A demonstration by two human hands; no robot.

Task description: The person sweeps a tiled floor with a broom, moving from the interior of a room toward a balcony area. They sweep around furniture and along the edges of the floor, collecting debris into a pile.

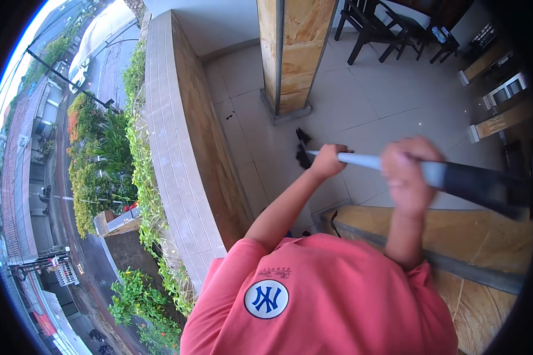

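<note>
Both of my hands grip a broom with a pale blue-grey handle (361,160). My left hand (330,161) is closed around the handle nearer the bristles. My right hand (410,174), slightly blurred, wraps round it farther up, beside the dark upper end (477,184). The black bristles (303,155) are down at the tiled floor (367,97), close to the foot of the stone-clad pillar (296,59). My left hand partly hides the lower part of the handle.
A tiled-top low wall (172,130) runs along the left, with plants (142,171) and a street beyond. A stone-faced ledge (444,234) stands close on my right. Dark wooden chairs (373,32) are at the back. Small dark bits (230,115) lie on the floor.
</note>
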